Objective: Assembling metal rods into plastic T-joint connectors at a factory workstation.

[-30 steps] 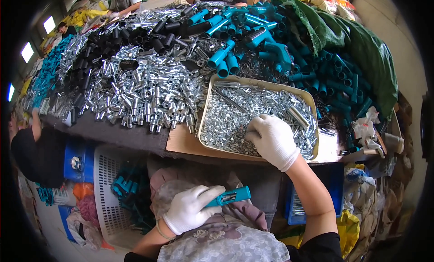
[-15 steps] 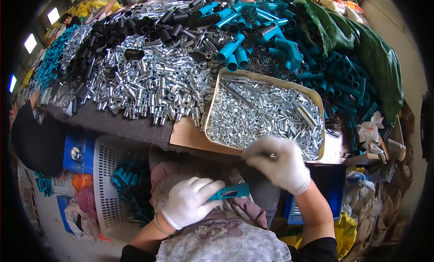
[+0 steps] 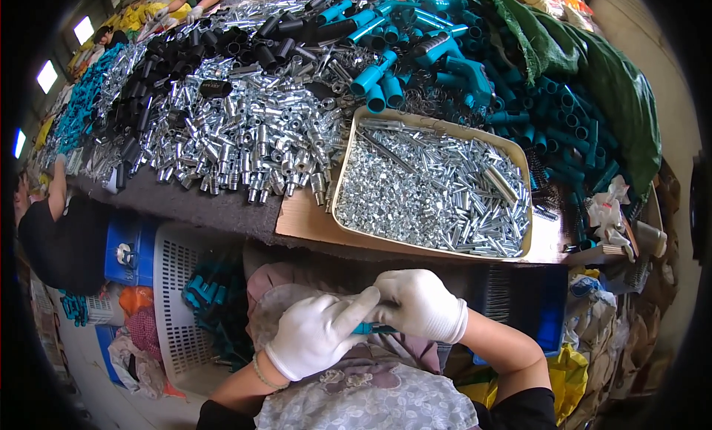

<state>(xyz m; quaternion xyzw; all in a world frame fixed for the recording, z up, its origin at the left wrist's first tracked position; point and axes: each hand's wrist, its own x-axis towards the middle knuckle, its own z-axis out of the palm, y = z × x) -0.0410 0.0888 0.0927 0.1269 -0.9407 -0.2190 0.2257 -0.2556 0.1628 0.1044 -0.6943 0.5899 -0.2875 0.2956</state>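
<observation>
In white gloves, both my hands meet above my lap. My left hand (image 3: 311,337) is closed around a teal tube-shaped housing (image 3: 363,329), of which only a small strip shows between the gloves. Against its far end my right hand (image 3: 424,305) is closed in a pinch; whatever lies in those fingertips is hidden. Beyond the hands, on the table edge, a cream tray (image 3: 529,226) holds small shiny metal bits on its left side and short metal pins on its right.
Behind the tray lie heaps of silver metal fittings (image 3: 245,144), black tubes (image 3: 141,89) and teal housings (image 3: 460,74). A green cloth (image 3: 593,67) drapes the right pile. Below the table stand a white basket (image 3: 174,311) and a blue bin (image 3: 545,304). Another person (image 3: 63,237) sits at left.
My right hand has come from the tray's front edge down and left to the teal housing. My left hand has stayed nearly in place, its fingers now meeting the right hand.
</observation>
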